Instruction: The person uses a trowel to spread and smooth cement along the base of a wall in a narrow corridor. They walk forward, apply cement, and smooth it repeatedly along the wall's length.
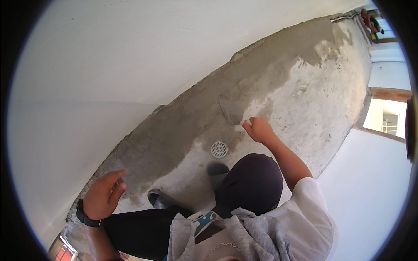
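My right hand (258, 129) is closed round the handle of a trowel (231, 111). Its grey blade, smeared with mortar, lies against a band of wet grey mortar (183, 128) on the floor along the white wall (109, 65). At the lower left, my left hand (103, 195) hangs near the wall's foot with thumb and fingers apart and nothing in it. A dark watch (88, 215) is on that wrist.
A round white drain grate (219, 149) sits in the floor just beyond my dark slippers (161, 199). Dry, pale concrete (318, 100) spreads to the right. Another person (370, 21) is at the far upper right, near a pipe (344, 17). A framed opening (386, 114) breaks the right wall.
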Demonstrator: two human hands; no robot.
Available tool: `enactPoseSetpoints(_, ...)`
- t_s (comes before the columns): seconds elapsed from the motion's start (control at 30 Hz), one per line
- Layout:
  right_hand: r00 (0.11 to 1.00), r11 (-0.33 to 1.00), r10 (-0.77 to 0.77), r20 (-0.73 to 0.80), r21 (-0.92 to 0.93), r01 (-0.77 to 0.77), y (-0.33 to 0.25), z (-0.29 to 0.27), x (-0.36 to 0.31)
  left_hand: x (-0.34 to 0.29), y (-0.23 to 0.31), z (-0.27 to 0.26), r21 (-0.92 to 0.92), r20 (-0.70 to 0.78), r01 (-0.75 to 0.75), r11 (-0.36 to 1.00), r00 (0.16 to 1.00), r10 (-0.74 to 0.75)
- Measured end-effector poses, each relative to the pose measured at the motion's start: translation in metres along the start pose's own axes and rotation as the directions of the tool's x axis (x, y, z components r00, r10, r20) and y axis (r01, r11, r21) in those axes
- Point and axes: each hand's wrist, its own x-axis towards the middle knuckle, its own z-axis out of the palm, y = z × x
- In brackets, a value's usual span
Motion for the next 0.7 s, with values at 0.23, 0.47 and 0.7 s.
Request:
enactPoseSetpoints(0.23, 0.989, 1.000, -0.005, -0.145, -0.017, 0.002, -0.017, -0.012, 0.038, 0.016, -0.023, 0.000, 0.026, 0.048, -0.051, 0.998, 0.998, 0.050)
enactPoseSetpoints(0.47, 0.995, 0.993, 0.099, -0.012, -0.056, -0.100, 0.002, -0.015, 0.007, 0.030, -0.055, -0.002, 0.075, 0.026, -0.032, 0.997, 0.999, 0.030)
enactPoseSetpoints(0.7, 0.986, 0.989, 0.149, -0.071, 0.024, -0.147, -0.015, -0.002, 0.018, 0.050, -0.084, -0.006, 0.069, 0.207, 0.031, 0.997, 0.977, -0.044)
